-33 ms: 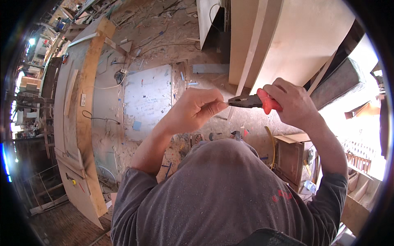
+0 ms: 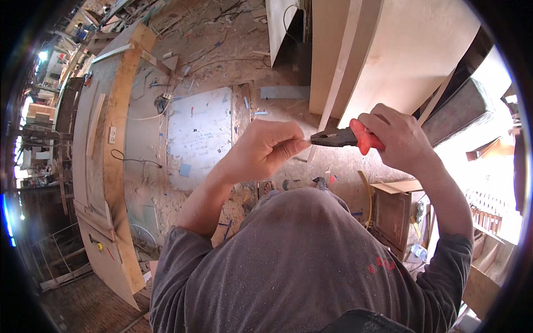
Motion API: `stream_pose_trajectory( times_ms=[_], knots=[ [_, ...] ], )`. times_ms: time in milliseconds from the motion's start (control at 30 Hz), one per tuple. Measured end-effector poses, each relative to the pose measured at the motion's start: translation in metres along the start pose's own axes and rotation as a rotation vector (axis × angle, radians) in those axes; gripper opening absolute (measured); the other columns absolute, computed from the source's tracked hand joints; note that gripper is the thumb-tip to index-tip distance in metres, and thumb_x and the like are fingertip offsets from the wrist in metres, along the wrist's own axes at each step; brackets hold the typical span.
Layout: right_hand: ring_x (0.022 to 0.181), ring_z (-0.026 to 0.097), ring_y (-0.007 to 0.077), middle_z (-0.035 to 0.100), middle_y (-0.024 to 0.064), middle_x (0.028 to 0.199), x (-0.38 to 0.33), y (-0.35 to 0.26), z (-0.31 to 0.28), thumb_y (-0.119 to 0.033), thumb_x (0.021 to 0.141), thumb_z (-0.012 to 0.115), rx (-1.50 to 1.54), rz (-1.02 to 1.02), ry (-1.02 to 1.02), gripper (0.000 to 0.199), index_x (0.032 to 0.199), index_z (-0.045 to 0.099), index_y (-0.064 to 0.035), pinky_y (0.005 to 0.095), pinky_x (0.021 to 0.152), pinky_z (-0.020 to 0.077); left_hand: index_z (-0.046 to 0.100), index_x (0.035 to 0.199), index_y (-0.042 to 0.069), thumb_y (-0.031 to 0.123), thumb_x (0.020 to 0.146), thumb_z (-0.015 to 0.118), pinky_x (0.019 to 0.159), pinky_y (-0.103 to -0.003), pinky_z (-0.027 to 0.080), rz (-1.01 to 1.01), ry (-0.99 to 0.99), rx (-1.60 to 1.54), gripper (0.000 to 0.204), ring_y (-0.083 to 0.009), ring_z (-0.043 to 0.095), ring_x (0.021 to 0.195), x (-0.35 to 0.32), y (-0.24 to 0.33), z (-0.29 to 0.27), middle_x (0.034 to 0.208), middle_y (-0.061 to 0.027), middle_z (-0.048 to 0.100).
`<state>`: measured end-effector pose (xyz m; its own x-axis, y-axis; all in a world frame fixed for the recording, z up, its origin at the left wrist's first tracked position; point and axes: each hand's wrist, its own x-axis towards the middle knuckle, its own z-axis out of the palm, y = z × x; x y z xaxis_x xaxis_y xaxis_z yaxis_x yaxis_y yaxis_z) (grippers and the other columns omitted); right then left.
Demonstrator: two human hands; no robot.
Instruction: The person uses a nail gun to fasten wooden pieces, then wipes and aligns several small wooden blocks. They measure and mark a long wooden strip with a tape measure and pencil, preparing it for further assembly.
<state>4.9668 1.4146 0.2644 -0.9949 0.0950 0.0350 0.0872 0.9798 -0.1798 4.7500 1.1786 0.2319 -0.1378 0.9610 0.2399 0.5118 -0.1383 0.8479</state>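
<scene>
My right hand (image 2: pixel 398 137) is wrapped around the red handles of a pair of combination pliers (image 2: pixel 337 137). Their dark jaws point left and reach the fingertips of my left hand (image 2: pixel 269 149). Thumb and forefinger of that hand are pinched together right at the tip of the jaws. A tiny pale bit shows between fingertips and jaws, too small to name. Both hands are raised in front of my chest, above the floor.
A long wooden workbench (image 2: pixel 119 166) runs along the left, with a yellow tape measure (image 2: pixel 100 246) on it. Tall wooden panels (image 2: pixel 411 50) stand at the far right. A white board (image 2: pixel 200 133) lies on the debris-strewn floor. A wooden cabinet (image 2: pixel 390 213) stands at the right.
Both hands and the pliers have shifted very slightly to the right. The pinch at the jaw tip stays the same.
</scene>
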Motion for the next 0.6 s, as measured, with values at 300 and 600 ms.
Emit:
stream_pose_trajectory(
  times_ms=[300, 600],
  knots=[
    [0.099, 0.068, 0.0258, 0.071, 0.0145, 0.113, -0.042, 0.113, -0.066, -0.012, 0.097, 0.060, 0.077, 0.664, 0.045, 0.032, 0.129, 0.063, -0.0072, 0.0418, 0.089, 0.0524, 0.061, 0.089, 0.004, 0.014, 0.105, 0.061, 0.051, -0.022, 0.032, -0.150, 0.344, -0.114, 0.018, -0.0011, 0.041, 0.060, -0.038, -0.014, -0.055, 0.071, 0.0054, 0.052],
    [0.066, 0.060, 0.0095, 0.066, 0.0013, 0.084, -0.093, 0.135, 0.164, -0.013, 0.093, 0.062, 0.902, 0.803, -0.169, 0.032, 0.124, 0.070, -0.0121, 0.0297, 0.059, 0.0505, 0.062, 0.092, 0.006, 0.013, 0.105, 0.059, 0.055, -0.021, 0.034, -0.153, 0.521, -0.354, 0.014, -0.0019, 0.045, 0.062, 0.000, -0.077, -0.012, 0.072, 0.0064, 0.051]
  ],
)
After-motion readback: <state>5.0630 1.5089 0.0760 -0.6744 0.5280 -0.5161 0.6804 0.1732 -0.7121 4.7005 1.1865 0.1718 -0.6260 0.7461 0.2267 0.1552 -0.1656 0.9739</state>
